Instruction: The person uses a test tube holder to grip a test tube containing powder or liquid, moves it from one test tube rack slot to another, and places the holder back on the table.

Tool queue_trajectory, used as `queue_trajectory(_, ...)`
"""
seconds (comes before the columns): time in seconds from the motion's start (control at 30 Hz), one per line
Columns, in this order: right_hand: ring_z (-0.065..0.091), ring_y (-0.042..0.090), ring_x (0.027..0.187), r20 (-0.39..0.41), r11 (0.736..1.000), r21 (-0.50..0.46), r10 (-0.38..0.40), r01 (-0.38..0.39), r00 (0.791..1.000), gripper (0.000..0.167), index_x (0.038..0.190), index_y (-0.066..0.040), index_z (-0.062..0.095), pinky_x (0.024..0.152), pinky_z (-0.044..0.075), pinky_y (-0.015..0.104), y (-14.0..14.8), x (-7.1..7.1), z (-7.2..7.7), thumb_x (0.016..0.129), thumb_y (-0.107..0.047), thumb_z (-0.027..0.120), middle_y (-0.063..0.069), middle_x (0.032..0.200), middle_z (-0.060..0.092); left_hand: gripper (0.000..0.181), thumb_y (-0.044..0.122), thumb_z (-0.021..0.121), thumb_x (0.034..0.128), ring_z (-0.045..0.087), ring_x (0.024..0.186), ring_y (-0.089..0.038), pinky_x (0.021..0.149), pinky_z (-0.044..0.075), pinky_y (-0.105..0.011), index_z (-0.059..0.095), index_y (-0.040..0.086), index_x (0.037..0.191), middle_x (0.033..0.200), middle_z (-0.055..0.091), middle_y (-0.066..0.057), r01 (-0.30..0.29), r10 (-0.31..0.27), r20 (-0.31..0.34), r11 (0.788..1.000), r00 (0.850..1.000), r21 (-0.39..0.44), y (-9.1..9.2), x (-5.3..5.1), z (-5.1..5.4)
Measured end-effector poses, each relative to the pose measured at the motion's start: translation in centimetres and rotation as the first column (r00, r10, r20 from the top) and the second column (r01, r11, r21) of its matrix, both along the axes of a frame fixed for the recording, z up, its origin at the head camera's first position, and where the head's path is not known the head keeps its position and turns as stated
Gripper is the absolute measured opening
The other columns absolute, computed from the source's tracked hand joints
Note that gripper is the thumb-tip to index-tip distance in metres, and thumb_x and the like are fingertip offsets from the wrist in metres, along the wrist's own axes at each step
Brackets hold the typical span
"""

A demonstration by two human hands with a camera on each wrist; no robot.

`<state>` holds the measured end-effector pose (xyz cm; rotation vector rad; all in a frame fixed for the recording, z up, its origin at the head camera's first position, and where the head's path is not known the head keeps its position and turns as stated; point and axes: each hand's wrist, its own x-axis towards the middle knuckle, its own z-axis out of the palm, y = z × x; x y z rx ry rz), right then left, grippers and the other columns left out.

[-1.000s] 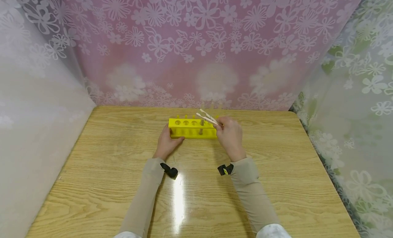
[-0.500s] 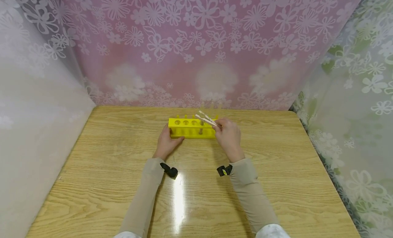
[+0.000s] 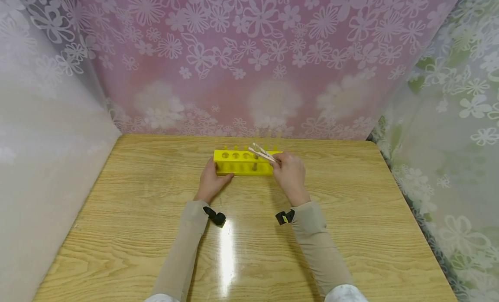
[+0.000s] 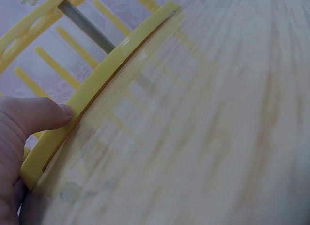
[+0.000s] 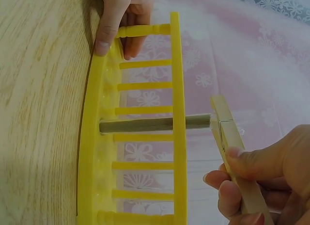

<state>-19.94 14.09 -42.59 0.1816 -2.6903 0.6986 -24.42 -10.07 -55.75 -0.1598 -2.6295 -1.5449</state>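
Note:
A yellow test tube rack [image 3: 239,170] stands on the table. My left hand [image 3: 212,180] grips its left end, thumb [image 4: 48,113] on the base's front edge. Upright in the rack is a test tube with grey-brown contents [image 5: 138,125]; its clear upper part is hard to make out. My right hand [image 3: 290,174] pinches a wooden test tube holder [image 3: 263,154] between thumb and fingers. The holder's front end [image 5: 220,108] is at the tube's upper part, above the rack's top bar [image 5: 178,89]. Whether its tips clasp the tube, I cannot tell.
Several drying pegs [image 5: 145,85] line the rack's back. Wood-grain table [image 3: 148,232] surrounds the rack, with a bright reflection [image 3: 227,258] in front. A pink floral sheet [image 3: 241,85] hangs behind, and pale sheets [image 3: 50,141] stand at the sides.
My right hand has shifted slightly left, and the holder's front end has come down a little toward the rack. The left hand and the rack have stayed put.

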Motion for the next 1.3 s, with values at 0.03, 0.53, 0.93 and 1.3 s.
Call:
queue_trajectory(0.03,0.059,0.026,0.062,0.004,1.000,-0.001,0.000,0.000,1.000,0.015,0.099,-0.003,0.078,0.054,0.047,0.039,0.01,-0.03,-0.06,0.088,-0.012,0.075,0.010,0.078,0.067,0.081,0.026,0.083,0.0812,0.053,0.119,-0.029,0.102,0.044,-0.047,0.039,0.010,0.147,0.134,0.053,-0.011,-0.001,0.001,0.001,1.000,1.000,-0.002,0.00,0.00,0.00)
queue_trajectory(0.53,0.064,0.028,0.072,0.068,1.000,0.032,0.000,-0.002,0.998,0.017,0.104,-0.007,0.078,0.059,0.052,0.042,0.12,-0.20,-0.58,0.090,-0.017,0.074,0.010,0.089,0.072,0.083,0.027,0.083,0.0809,0.052,0.122,-0.028,0.103,0.043,-0.046,0.038,0.010,0.149,0.137,0.051,-0.011,-0.004,0.004,0.011,1.000,1.000,0.000,-0.06,0.01,-0.28)
queue_trajectory(0.93,0.064,0.029,0.074,0.079,0.999,0.043,-0.001,-0.002,0.997,0.017,0.104,-0.008,0.077,0.060,0.053,0.042,0.16,-0.08,-0.64,0.090,-0.018,0.074,0.010,0.090,0.071,0.083,0.027,0.082,0.0817,0.051,0.123,-0.029,0.104,0.042,-0.047,0.037,0.009,0.149,0.137,0.051,-0.012,-0.015,0.015,0.007,1.000,1.000,-0.020,0.02,0.09,-0.22)
queue_trajectory(1.3,0.062,0.027,0.071,0.073,0.999,0.050,-0.007,0.004,0.997,0.017,0.103,-0.008,0.077,0.057,0.052,0.042,0.24,-0.13,-0.81,0.089,-0.017,0.075,0.009,0.088,0.069,0.083,0.028,0.082,0.0818,0.050,0.125,-0.029,0.106,0.041,-0.046,0.037,0.009,0.149,0.139,0.050,-0.012,-0.014,0.014,0.015,1.000,1.000,-0.014,0.04,0.02,-0.20)
